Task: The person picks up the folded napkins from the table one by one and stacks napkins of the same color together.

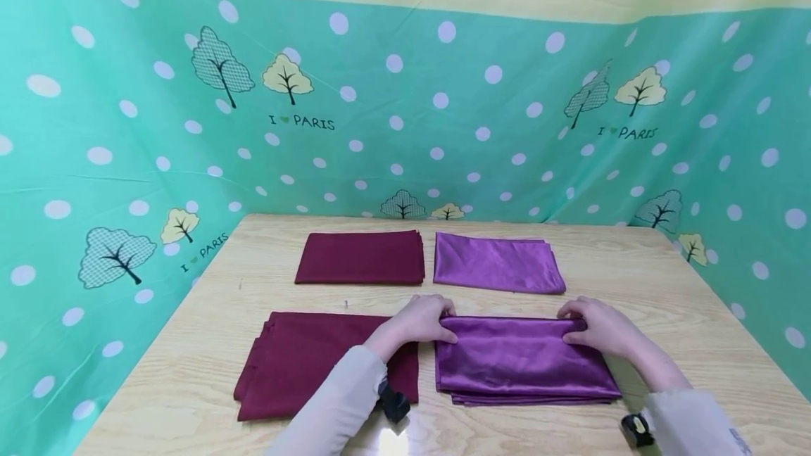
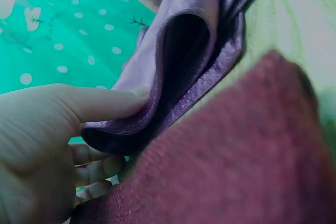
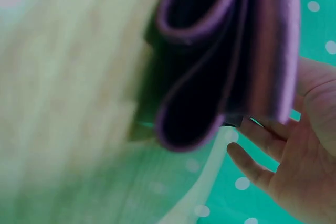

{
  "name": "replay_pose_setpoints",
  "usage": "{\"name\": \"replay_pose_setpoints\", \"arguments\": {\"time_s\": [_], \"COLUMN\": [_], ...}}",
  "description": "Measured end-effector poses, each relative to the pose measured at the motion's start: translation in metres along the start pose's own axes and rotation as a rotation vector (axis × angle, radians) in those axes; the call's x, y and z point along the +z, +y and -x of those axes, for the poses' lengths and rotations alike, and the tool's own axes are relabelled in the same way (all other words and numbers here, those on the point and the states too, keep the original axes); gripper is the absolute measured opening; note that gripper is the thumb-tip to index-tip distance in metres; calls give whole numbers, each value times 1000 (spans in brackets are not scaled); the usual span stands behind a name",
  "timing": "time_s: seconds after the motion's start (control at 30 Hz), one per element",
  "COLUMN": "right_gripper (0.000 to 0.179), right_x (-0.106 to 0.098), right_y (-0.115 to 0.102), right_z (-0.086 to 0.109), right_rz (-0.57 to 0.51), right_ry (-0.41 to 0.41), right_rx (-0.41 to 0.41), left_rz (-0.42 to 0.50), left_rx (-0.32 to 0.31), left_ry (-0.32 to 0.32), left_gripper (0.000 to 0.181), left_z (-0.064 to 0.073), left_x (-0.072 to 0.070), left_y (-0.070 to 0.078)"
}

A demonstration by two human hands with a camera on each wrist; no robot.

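A folded purple satin cloth lies at the near right of the table, its layers stacked. My left hand pinches its far left corner, thumb on top and the other fingers round the edge. The left wrist view shows that thumb pressed on the satin beside an open fold. At the far right corner my right hand grips the same cloth, thumb on the front face and fingers behind. In the right wrist view the looped folds hide the right thumb.
A folded maroon cloth lies at the near left, under my left forearm. Further back are another folded maroon cloth and a lighter purple folded one. A green dotted curtain stands behind the wooden table.
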State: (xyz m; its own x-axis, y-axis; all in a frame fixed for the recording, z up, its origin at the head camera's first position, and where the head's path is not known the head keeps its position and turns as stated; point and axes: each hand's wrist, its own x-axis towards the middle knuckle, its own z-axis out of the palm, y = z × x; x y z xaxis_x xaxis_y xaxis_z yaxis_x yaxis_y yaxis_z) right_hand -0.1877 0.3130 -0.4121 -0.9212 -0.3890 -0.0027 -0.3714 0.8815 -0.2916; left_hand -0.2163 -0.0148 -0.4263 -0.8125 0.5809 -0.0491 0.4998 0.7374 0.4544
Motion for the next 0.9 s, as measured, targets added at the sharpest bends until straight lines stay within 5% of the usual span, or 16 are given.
{"name": "replay_pose_setpoints", "arguments": {"time_s": [0.57, 0.9], "right_gripper": [20, 20], "right_x": [-1, -5], "right_y": [-1, -1], "right_z": [-4, -7], "right_rz": [-108, -110], "right_ry": [-102, -94], "right_rx": [78, 26], "left_rz": [78, 145], "left_rx": [-6, -26], "left_ry": [-23, -45], "left_gripper": [24, 20], "left_z": [-3, -5], "left_x": [3, -1], "left_y": [-5, -7]}}
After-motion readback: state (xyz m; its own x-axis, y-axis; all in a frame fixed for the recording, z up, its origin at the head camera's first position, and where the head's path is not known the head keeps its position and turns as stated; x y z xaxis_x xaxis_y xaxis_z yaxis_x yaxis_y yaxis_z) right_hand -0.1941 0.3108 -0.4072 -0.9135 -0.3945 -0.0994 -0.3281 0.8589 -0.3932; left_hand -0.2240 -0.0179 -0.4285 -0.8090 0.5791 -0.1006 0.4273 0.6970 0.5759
